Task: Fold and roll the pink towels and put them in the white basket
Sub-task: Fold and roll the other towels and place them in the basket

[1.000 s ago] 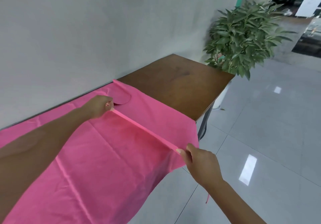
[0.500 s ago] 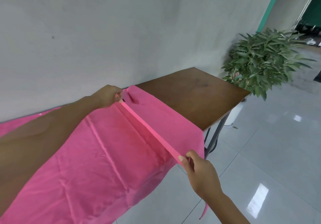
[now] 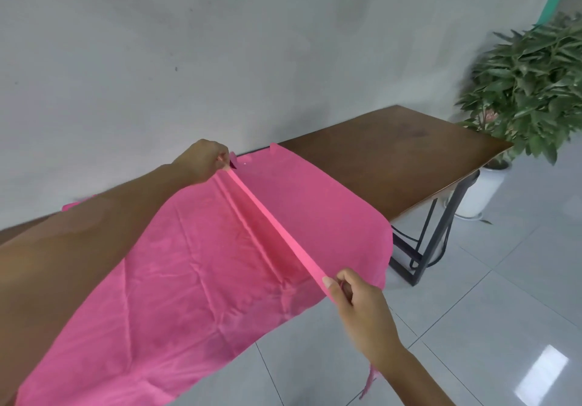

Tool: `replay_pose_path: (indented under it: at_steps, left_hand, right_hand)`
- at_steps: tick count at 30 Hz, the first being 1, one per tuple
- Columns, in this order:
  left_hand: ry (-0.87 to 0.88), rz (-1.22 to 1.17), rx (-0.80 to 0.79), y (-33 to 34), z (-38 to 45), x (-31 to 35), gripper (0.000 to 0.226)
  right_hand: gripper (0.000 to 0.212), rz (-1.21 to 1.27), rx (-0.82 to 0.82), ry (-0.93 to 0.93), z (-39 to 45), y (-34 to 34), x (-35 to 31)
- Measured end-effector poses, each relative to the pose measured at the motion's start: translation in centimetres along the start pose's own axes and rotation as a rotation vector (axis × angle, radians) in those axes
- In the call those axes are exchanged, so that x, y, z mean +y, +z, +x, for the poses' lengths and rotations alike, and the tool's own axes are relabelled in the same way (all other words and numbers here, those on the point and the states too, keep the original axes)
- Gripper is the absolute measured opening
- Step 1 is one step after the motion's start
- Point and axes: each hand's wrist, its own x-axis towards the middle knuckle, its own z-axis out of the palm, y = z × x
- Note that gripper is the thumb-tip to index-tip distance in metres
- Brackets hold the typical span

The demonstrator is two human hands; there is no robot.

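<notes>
A large pink towel (image 3: pixel 189 273) lies spread over the brown wooden table (image 3: pixel 393 160) and hangs off its near edge. Both hands hold one edge of it stretched taut and lifted above the rest. My left hand (image 3: pixel 204 161) pinches the far corner close to the wall. My right hand (image 3: pixel 356 301) pinches the near corner out past the table edge, above the floor. A short pink strip (image 3: pixel 370 385) dangles below my right wrist. No white basket is in view.
A grey wall (image 3: pixel 220 43) runs along the far side of the table. The table's black metal legs (image 3: pixel 434 232) stand on a glossy tiled floor (image 3: pixel 504 279). A potted plant (image 3: pixel 532 90) in a white pot sits beyond the table's right end.
Both hands have lifted the stretched edge higher and carried it toward the wall and the table's right end. The head has turned left, so the plant sits further right.
</notes>
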Motion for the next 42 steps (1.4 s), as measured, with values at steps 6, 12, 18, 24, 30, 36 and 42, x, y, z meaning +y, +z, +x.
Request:
replay_pose_path:
  at_steps: [6, 12, 18, 24, 30, 36, 42]
  left_hand:
    - [0.012, 0.022, 0.001, -2.2, -3.0, -2.7, 0.01]
    - [0.05, 0.006, 0.008, -3.3, -5.9, -6.1, 0.007]
    - [0.081, -0.013, 0.003, -5.0, -9.0, -11.2, 0.009]
    - [0.102, -0.041, -0.006, -6.3, -12.5, -17.8, 0.009]
    - [0.144, -0.073, -0.006, -6.6, -15.8, -24.0, 0.006]
    - [0.126, -0.109, -0.026, -6.4, -19.0, -29.0, 0.005]
    - [0.03, -0.193, -0.028, -6.0, -23.1, -32.7, 0.005]
  right_hand:
    - [0.035, 0.066, -0.03, -0.021, -1.7, 1.6, -2.7]
    - [0.034, 0.115, -0.052, -0.018, -3.4, 4.3, -6.1]
    - [0.035, 0.121, -0.033, -0.008, -5.0, 9.0, -10.8]
    - [0.032, 0.127, -0.027, -0.006, -7.0, 14.7, -16.3]
    - [0.031, 0.115, 0.004, 0.016, -9.4, 20.9, -21.3]
    - [0.03, 0.092, 0.013, 0.016, -11.7, 26.4, -25.1]
    - [0.029, 0.08, -0.073, 0.005, -13.4, 31.0, -27.6]
